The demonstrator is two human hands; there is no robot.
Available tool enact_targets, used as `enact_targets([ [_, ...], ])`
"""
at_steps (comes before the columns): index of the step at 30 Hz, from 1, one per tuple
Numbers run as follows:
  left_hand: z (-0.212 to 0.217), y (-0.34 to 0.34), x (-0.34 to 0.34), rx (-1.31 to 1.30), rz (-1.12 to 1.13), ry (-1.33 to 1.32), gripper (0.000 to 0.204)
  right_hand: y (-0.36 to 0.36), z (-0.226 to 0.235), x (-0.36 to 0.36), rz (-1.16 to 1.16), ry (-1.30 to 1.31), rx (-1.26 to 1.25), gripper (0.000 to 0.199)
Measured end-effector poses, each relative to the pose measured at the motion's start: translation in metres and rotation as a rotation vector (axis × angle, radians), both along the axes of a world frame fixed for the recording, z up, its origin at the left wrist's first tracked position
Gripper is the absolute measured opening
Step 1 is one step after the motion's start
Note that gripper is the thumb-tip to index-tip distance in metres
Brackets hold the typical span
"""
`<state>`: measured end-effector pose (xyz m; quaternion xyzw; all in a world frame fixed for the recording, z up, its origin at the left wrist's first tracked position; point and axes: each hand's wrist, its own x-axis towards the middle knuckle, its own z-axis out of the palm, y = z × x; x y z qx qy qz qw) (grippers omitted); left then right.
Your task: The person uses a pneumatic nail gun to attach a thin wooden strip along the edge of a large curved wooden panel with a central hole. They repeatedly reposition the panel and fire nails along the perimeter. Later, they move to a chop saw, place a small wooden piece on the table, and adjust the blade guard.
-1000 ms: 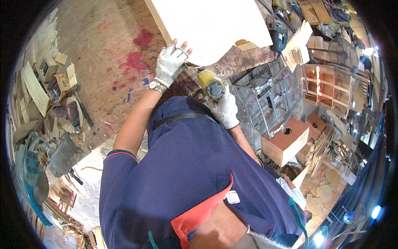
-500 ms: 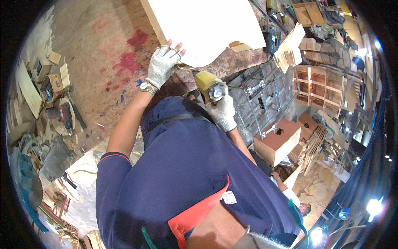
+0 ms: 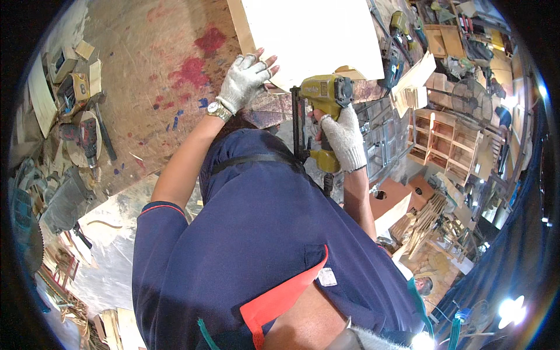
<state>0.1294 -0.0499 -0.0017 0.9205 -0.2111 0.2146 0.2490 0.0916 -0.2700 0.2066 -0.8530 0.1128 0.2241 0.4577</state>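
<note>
Nail gun (image 3: 322,108) now raised in right hand (image 3: 344,137); left hand (image 3: 245,81) flat on white panel (image 3: 315,35).

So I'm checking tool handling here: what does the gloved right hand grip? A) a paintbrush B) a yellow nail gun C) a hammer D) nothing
B: the right hand is closed around the handle of the yellow nail gun, while the left hand rests on the white panel.

Two gloved hands, the left hand (image 3: 244,80) and the right hand (image 3: 343,137). One yellow nail gun (image 3: 324,102). One white board (image 3: 312,36). One wristwatch (image 3: 218,109). One table (image 3: 151,87).
</note>
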Motion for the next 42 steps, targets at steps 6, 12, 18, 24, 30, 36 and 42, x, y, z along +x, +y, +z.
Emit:
enact_targets([
  [6,0.012,0.008,-0.001,-0.087,-0.071,0.073,0.069,0.004,-0.007,0.005,0.007,0.026,-0.034,0.033],
  [12,0.011,0.01,-0.002,-0.105,-0.079,0.08,0.078,0.009,-0.009,0.007,0.05,0.041,-0.118,0.031],
  [18,0.011,0.012,-0.001,-0.107,-0.096,0.109,0.079,0.016,-0.004,0.009,0.091,0.029,-0.247,0.033],
  [24,0.012,0.012,-0.002,-0.1,-0.089,0.082,0.078,0.016,-0.012,0.01,0.091,0.022,-0.16,0.035],
  [30,0.013,0.01,-0.004,-0.071,-0.092,0.093,0.076,0.015,-0.019,0.008,0.147,-0.052,-0.21,0.034],
  [36,0.003,0.011,-0.004,-0.041,-0.091,0.137,0.085,0.015,-0.032,0.017,0.287,-0.193,-0.425,0.041],
  [42,0.057,0.022,-0.036,0.025,0.015,0.271,0.086,0.004,-0.038,0.015,0.333,-0.171,-0.34,0.061],
])
